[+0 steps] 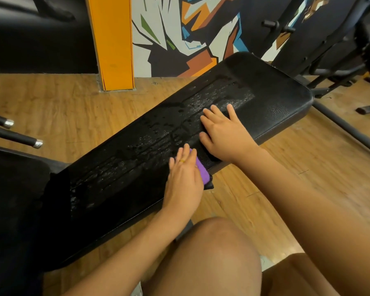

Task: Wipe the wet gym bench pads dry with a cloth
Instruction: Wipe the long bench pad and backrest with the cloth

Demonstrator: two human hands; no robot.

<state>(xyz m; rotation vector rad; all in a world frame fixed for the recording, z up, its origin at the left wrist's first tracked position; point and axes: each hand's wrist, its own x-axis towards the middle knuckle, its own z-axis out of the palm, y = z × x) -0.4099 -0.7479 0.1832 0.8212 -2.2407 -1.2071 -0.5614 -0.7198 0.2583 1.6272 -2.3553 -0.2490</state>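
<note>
It was a gym. A long black padded bench [271, 103] stood on a wood-look floor [51, 103], with a second pad [11, 199] at its near end. Two chrome-tipped bars [13, 135] lay to the left, black steel frames [329, 60] stood at right, and a bold mural [190, 35] covered the wall beside an orange pillar [111, 43].

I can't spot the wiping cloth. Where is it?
In the head view, the purple cloth lies under the left hand at the bench pad's near edge, just left of the right hand.

orange pillar [111, 39] beside a painted mural [179, 28], wooden floor [51, 99].
</note>
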